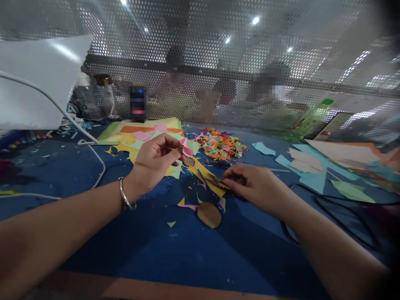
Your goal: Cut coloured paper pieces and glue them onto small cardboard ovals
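My left hand (154, 160) is raised a little over the blue table (150, 246), its fingers pinched on a small pink paper piece (185, 147). A metal bangle (125, 195) sits on that wrist. My right hand (253, 183) rests low on the table with its fingers closed around scissors (215, 180), whose blades point left over yellow paper scraps (206, 177). A brown cardboard disc (208, 214) lies just in front of both hands, and a smaller brown disc (188, 161) lies under the pink piece.
A pile of colourful paper cuttings (220, 146) lies behind the hands. Stacked coloured sheets (146, 131) are at the back left, more sheets (337, 162) at the right. White cable (93, 154) and black cable (343, 216) cross the table. A perforated metal screen (218, 62) stands behind, with people beyond it.
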`<act>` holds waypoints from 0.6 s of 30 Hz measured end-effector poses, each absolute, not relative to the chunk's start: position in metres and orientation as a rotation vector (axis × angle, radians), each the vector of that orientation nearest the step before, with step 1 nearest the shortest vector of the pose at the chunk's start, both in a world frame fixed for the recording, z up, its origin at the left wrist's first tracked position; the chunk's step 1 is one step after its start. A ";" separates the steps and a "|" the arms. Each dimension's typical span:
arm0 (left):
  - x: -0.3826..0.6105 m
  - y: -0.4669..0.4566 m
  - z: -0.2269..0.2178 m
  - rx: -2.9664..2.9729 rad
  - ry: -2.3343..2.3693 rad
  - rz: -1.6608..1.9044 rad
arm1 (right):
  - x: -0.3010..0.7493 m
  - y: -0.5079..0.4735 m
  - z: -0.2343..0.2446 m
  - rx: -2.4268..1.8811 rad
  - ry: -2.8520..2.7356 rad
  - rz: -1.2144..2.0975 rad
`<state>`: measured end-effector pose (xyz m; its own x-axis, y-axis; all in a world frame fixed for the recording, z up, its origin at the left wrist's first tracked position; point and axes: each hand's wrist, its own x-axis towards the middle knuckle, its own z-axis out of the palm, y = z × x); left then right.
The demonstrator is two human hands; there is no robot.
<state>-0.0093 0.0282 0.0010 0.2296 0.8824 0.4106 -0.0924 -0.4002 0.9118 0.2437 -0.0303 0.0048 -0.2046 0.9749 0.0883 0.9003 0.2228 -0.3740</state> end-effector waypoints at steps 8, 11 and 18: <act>-0.008 0.034 -0.001 1.578 0.802 1.379 | 0.227 -0.023 0.004 -1.658 -2.281 0.290; -0.009 0.037 -0.004 1.609 0.814 1.360 | 0.217 -0.011 0.003 -1.578 -2.355 0.223; -0.011 0.038 -0.004 1.633 0.806 1.342 | 0.191 0.025 -0.003 -1.595 -2.457 0.068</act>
